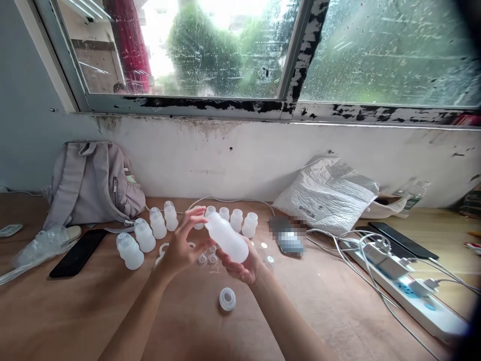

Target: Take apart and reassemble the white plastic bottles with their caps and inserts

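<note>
A frosted white baby bottle body (pixel 227 237) lies tilted in my right hand (pixel 246 263), its base toward the palm and its neck pointing up and left. My left hand (pixel 187 241) is at the neck, thumb and fingers spread apart; whether a fingertip touches the rim I cannot tell. Below the hands, a white ring cap with a clear nipple (pixel 227 299) rests on the table. Clear nipples (pixel 212 258) and a white ring (pixel 162 249) lie partly hidden behind my left hand. Small white discs (pixel 270 259) are to the right of the bottle.
Capped bottles (pixel 130 250) form a row at left; uncapped bottles (pixel 236 220) stand behind my hands. A backpack (pixel 93 185), black phone (pixel 78 253) and plastic bag (pixel 43 245) are left. Right are a silver mailer bag (pixel 326 193), computer mouse (pixel 292 244) and power strip (pixel 409 291) with cables.
</note>
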A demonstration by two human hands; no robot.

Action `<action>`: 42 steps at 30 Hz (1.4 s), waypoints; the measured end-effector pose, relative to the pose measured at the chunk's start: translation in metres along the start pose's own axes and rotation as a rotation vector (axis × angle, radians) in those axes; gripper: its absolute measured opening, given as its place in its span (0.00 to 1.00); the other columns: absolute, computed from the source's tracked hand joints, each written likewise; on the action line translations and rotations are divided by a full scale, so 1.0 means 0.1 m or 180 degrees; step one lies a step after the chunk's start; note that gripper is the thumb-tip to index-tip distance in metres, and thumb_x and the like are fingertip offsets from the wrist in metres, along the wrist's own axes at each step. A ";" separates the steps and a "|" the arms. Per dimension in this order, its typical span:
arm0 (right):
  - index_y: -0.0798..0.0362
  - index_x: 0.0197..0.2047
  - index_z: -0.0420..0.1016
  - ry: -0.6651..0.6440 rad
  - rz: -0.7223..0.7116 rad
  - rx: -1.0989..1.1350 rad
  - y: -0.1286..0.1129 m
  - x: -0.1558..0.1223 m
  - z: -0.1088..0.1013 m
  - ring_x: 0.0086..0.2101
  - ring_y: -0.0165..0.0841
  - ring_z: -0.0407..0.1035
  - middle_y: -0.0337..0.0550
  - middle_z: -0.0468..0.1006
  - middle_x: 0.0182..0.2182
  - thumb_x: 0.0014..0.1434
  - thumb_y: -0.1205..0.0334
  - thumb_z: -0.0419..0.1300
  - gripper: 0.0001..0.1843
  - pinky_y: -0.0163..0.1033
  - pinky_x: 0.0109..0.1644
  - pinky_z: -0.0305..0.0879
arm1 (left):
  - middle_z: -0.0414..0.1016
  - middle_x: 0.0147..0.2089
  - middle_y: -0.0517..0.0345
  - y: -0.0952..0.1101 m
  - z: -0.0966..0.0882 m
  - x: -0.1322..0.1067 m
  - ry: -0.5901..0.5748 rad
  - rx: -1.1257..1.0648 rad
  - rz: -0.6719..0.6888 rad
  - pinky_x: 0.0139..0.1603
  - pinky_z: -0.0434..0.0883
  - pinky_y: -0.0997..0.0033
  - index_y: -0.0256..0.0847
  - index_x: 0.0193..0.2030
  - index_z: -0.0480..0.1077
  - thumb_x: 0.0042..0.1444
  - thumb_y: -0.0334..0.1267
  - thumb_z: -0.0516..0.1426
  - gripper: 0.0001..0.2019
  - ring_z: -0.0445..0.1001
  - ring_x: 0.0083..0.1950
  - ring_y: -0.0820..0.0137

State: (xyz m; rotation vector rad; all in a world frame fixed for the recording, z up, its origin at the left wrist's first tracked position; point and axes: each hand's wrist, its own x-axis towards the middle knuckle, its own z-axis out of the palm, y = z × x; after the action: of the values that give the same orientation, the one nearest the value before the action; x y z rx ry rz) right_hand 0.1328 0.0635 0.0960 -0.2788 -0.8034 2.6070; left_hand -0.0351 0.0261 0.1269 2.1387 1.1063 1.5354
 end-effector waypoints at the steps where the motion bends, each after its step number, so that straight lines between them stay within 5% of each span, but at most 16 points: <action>1: 0.58 0.35 0.61 0.0003 0.0066 0.0082 0.04 0.01 0.03 0.09 0.21 0.53 0.40 0.69 0.17 0.53 0.47 0.42 0.22 0.24 0.05 0.35 | 0.57 0.55 0.48 0.01 -0.02 -0.01 -0.0039 -0.0048 -0.0035 0.53 0.59 0.59 0.42 0.42 0.62 0.46 0.36 0.58 0.15 0.57 0.57 0.61; 7: 0.57 0.29 0.63 0.0294 0.0159 0.0501 0.31 0.10 0.27 0.09 0.18 0.52 0.37 0.67 0.16 0.51 0.49 0.47 0.18 0.23 0.07 0.34 | 0.59 0.54 0.47 0.04 -0.12 -0.04 -0.0195 -0.0376 -0.0183 0.49 0.64 0.62 0.42 0.47 0.59 0.46 0.37 0.58 0.20 0.60 0.54 0.60; 12: 0.58 0.31 0.66 0.1032 -0.0307 -0.0744 0.39 0.19 0.34 0.14 0.25 0.62 0.42 0.71 0.20 0.47 0.50 0.53 0.18 0.26 0.10 0.45 | 0.64 0.51 0.49 0.08 -0.26 0.02 -0.0326 -0.0138 -0.0330 0.48 0.65 0.66 0.42 0.47 0.60 0.48 0.39 0.56 0.19 0.64 0.51 0.63; 17: 0.55 0.31 0.63 0.2152 -0.1122 -0.2192 0.38 0.07 0.10 0.15 0.23 0.58 0.36 0.67 0.20 0.49 0.51 0.54 0.15 0.27 0.13 0.49 | 0.68 0.48 0.52 -0.07 -0.37 0.03 -0.0273 0.0918 -0.0297 0.49 0.63 0.63 0.41 0.44 0.62 0.46 0.43 0.57 0.18 0.65 0.50 0.64; 24: 0.54 0.27 0.65 0.2960 -0.1789 -0.4436 0.66 -0.39 -0.43 0.20 0.27 0.58 0.37 0.65 0.19 0.55 0.55 0.50 0.12 0.32 0.24 0.54 | 0.69 0.47 0.53 -0.78 -0.37 0.11 -0.0200 0.2434 -0.0141 0.57 0.50 0.48 0.42 0.39 0.63 0.46 0.38 0.57 0.12 0.66 0.49 0.60; 31: 0.54 0.31 0.66 0.2832 -0.1465 -0.5055 0.84 -0.44 -0.60 0.23 0.29 0.62 0.39 0.68 0.21 0.57 0.56 0.46 0.13 0.33 0.26 0.55 | 0.64 0.51 0.52 -1.24 -0.23 0.24 -0.0649 0.2408 -0.0427 0.43 0.67 0.65 0.41 0.42 0.60 0.47 0.31 0.54 0.13 0.67 0.48 0.63; 42: 0.50 0.38 0.66 0.2304 -0.1071 -0.5311 0.86 -0.55 -0.42 0.25 0.30 0.61 0.36 0.66 0.22 0.56 0.51 0.48 0.14 0.34 0.31 0.55 | 0.62 0.49 0.47 -1.54 -0.02 0.16 -0.0264 0.2166 -0.0676 0.37 0.69 0.63 0.39 0.44 0.57 0.47 0.26 0.50 0.16 0.68 0.45 0.59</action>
State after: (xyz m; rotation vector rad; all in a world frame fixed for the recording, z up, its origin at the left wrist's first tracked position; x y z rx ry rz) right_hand 0.1678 -0.0037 0.0163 -1.2173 -2.1436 0.7915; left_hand -0.0994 0.1399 0.0432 2.3358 1.9623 1.0521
